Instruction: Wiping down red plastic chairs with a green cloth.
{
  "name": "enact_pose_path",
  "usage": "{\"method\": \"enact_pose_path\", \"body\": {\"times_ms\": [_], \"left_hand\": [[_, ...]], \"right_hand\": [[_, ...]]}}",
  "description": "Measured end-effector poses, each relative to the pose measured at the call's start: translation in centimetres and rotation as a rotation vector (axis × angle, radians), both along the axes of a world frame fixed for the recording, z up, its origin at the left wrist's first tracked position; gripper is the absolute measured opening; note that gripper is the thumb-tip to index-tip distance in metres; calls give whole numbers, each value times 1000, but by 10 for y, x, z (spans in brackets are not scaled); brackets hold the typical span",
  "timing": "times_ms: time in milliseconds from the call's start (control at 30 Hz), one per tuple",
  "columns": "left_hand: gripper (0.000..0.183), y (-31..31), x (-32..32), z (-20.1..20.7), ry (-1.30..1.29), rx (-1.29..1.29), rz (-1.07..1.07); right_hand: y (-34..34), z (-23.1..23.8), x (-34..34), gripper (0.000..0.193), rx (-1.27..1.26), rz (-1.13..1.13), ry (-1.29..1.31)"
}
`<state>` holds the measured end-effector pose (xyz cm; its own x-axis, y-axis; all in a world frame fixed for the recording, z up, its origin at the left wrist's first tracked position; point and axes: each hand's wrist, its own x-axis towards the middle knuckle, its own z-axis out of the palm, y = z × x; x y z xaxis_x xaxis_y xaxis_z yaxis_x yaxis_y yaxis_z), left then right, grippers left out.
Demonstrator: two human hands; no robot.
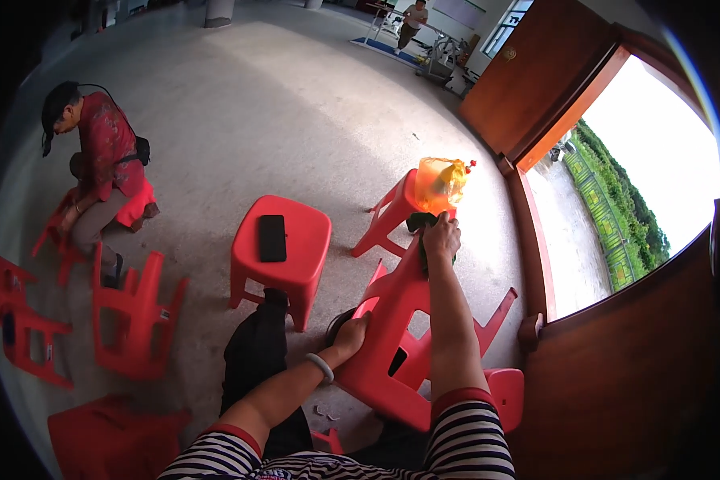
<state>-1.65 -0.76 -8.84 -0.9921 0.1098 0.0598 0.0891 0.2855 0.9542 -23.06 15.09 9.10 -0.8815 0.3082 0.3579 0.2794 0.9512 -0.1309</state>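
Just right of the case-bearing stool (308, 232), here's the tilted red stool (396, 304), off the level and up in both hands! The left hand (350, 336) has its fingers curled around a near edge, narrow and firm, while the right hand (442, 238) closes over a dark green cloth (422, 224) at the far end, beyond the case-bearing stool's right corner. Now, the danger: that far end sits close by the bag stool (398, 204), up and to the right of the case-bearing stool, and a hard shove or a slip of the left hand could knock the orange bag (436, 192) off its seat. Watch the dark-trousered leg (256, 344) too, right at the near side of the case-bearing stool; one bump there and the flat black case (272, 238) might slide to the floor. As for writing: pale labels show on the tumbled stool (136, 312), left of the case-bearing stool, far too small to read, and the lettering on the striped shirt (472, 436), nearest the camera, is cut off by the lower edge.
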Motion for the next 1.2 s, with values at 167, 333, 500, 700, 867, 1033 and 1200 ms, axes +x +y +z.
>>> {"method": "enact_pose_path", "body": {"times_ms": [167,333,500,700,867,1033,1200], "left_hand": [[63,2,2,0,21,48,15],[63,1,0,-7,6,37,14],[60,-2,-11,-26,-243,80,-62],[63,-3,-15,-38,-189,144,3],[65,-1,-16,-26,-258,126,-33],[67,1,-17,-25,-420,210,-57],[71,7,-25,-51,-361,240,3]], "right_hand": [[2,0,8,38,-43,27,21],[-2,0,26,38,-30,85,36],[-9,-1,53,35,35,172,46],[-36,-8,96,32,184,276,46],[-34,-21,116,28,366,390,118],[-16,-10,154,25,363,490,171],[25,-16,176,20,437,440,264]]}}
